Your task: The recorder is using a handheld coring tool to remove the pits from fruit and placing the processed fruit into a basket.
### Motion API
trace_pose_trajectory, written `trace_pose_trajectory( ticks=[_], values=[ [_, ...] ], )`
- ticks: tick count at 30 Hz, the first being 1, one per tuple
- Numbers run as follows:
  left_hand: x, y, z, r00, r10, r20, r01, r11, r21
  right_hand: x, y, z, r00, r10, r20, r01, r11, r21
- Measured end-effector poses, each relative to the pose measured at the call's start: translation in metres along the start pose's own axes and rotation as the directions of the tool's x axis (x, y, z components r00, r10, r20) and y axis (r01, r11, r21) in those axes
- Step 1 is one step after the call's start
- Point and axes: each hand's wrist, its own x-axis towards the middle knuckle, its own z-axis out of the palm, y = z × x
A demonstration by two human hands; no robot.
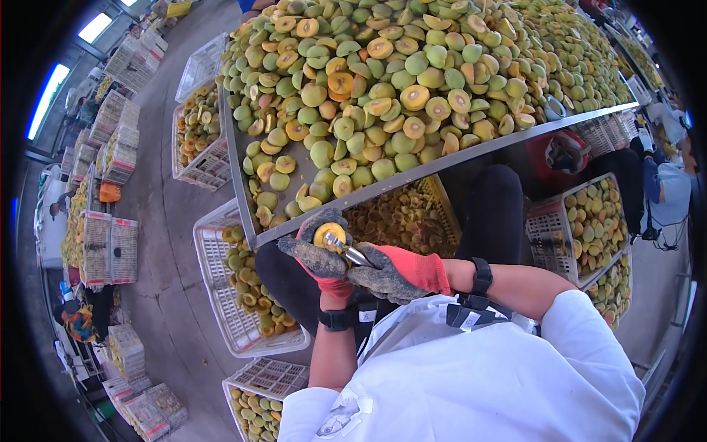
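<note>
In my left hand (323, 251), gloved in red knit with a dirty dark palm, lies a halved yellow fruit (330, 234), its cut face up. My right hand (395, 271), in the same kind of glove, is closed on a metal pitting tool (356, 255) whose tip touches the middle of that half. Both hands are together just below the near edge of a metal table (442, 161). On the table is a large heap of halved green and yellow fruit (381, 99), some with the stone showing.
Under the table a yellow crate (442, 204) holds scraps. White plastic crates of fruit stand at the left (207, 248) and right (547, 243). A metal ring-shaped thing (554, 108) lies by the table's edge. A person (671, 182) sits at the far right.
</note>
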Motion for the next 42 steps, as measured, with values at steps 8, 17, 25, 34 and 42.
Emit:
trace_pose_trajectory(
  ticks=[8, 17, 25, 34, 42],
  values=[
    [0.011, -0.012, -0.011, 0.968, 0.224, 0.113, -0.244, 0.942, 0.229, 0.002, -0.001, 0.003, 0.996, -0.063, 0.063, 0.06, 0.997, 0.046],
    [0.005, 0.009, 0.009, 0.996, -0.063, 0.059, 0.062, 0.998, 0.024, 0.004, 0.008, -0.006, 0.984, -0.027, 0.175, -0.011, 0.977, 0.212],
    [0.007, 0.024, 0.036, 0.903, -0.42, -0.087, 0.418, 0.907, -0.046, 0.008, 0.019, -0.01, 0.959, -0.273, -0.08, 0.25, 0.942, -0.225],
    [0.003, 0.018, 0.044, 0.897, -0.439, -0.054, 0.435, 0.898, -0.062, -0.01, 0.023, -0.031, 0.9, -0.435, 0.013, 0.341, 0.687, -0.641],
    [0.013, 0.006, 0.014, 0.964, -0.258, 0.065, 0.26, 0.965, -0.039, -0.015, 0.025, -0.031, 0.895, -0.384, -0.227, 0.273, 0.874, -0.403]
  ],
)
